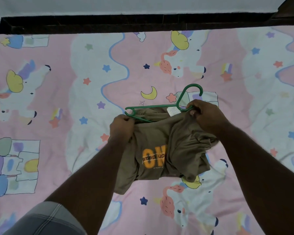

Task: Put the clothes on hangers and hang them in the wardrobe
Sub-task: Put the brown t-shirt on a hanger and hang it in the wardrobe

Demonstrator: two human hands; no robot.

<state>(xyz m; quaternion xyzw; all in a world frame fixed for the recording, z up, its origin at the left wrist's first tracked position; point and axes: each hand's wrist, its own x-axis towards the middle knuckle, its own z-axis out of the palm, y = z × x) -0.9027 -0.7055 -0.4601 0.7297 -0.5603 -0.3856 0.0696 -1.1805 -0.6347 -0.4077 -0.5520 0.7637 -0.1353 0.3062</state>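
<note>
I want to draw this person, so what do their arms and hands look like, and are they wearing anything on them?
Both arms are bare, no sleeves showing. The left hand and right hand wear no gloves, rings, watch or bracelets that show. A short thumbnail shows on the right hand.

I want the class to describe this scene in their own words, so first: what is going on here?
A person stands over a bed with a pink unicorn sheet and is fitting a green hanger into an olive-brown T-shirt. The left hand pinches the shirt fabric by the hanger's left end, which still sticks out. The right hand holds the shirt's collar area near the base of the hook. The shirt is bunched and only partly on the hanger; no wardrobe is in view.
</note>
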